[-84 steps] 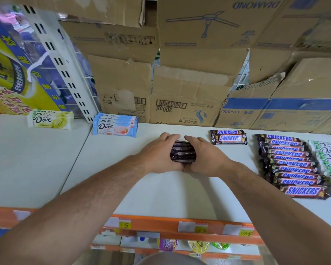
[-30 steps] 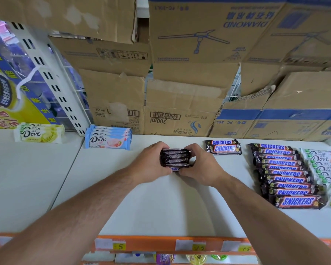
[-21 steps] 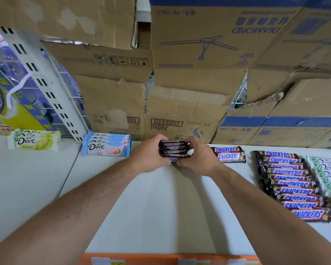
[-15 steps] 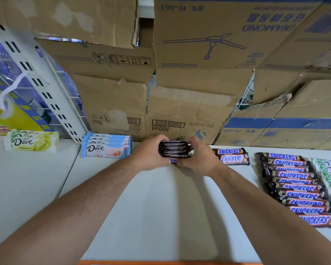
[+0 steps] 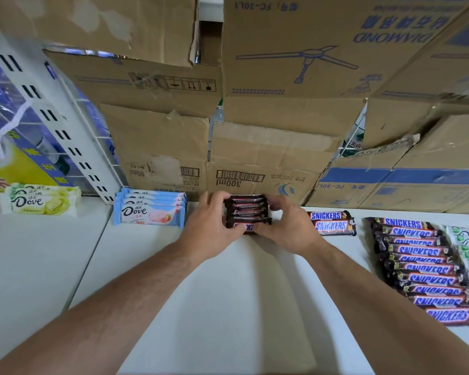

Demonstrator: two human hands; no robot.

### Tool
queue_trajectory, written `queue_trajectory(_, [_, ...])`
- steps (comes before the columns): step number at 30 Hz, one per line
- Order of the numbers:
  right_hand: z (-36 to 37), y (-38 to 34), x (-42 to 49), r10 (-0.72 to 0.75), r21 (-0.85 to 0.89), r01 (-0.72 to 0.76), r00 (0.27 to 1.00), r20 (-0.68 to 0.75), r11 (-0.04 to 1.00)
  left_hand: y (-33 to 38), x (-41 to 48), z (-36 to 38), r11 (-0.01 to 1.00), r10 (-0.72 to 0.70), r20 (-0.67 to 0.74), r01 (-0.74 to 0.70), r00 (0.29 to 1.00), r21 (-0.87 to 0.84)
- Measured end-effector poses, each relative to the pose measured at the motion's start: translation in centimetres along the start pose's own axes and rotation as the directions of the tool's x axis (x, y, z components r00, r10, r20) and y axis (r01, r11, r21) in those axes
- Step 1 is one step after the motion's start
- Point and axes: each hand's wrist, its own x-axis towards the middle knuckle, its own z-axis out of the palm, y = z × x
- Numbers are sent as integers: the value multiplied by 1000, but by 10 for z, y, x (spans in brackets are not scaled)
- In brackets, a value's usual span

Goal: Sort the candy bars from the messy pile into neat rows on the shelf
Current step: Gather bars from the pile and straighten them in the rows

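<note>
Head view: clamps left hand [image 5: 211, 226] and right hand [image 5: 287, 228] around the short ends of a Snickers stack [image 5: 245, 212] at the back of the shelf [image 5: 228, 293], between blue Dove bars [image 5: 150, 212] and a Snickers pair [image 5: 332, 223]; probably light, slick-wrapped, apt to fan unless squeezed endwise.

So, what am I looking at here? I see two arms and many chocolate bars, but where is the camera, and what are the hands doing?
There is no machine here. A person wears a wide-angle camera on the head, looking forward and down, so you see their own arms. The left hand and the right hand grip a small stack of Snickers bars between them, at the back of the white shelf, near the cardboard boxes. Left of it lie blue Dove bars and pale green Dove bars. Right of it lie two more Snickers, then a long row of Snickers.
</note>
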Motion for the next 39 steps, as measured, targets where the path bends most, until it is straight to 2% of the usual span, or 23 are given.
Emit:
queue_trajectory(5, [6,-1,-5,10,-21,-11,999,-44,1000,-2,1,5,997,25,3,-25,1000,67])
queue_trajectory(16, [9,-6,-3,23,-43,-25,999,-44,999,1,4,7,998,-13,-14,14,1000,62])
queue_trajectory(22, [11,-8,-7,42,6,-42,997,-57,999,5,1,3,999,-34,-6,34,999,34])
queue_trajectory(29, [9,-3,-10,39,9,-38,995,-88,999,-3,-14,1,995,77,-40,-74,996,68])
queue_trajectory(36, [8,-5,-13,23,5,-22,995,-99,1000,1,-13,-3,998,26,17,-27,1000,60])
queue_trajectory(39, [6,-6,-22,29,-9,-30,989,-147,1000,3,-18,-4,978,112,-20,-107,994,178])
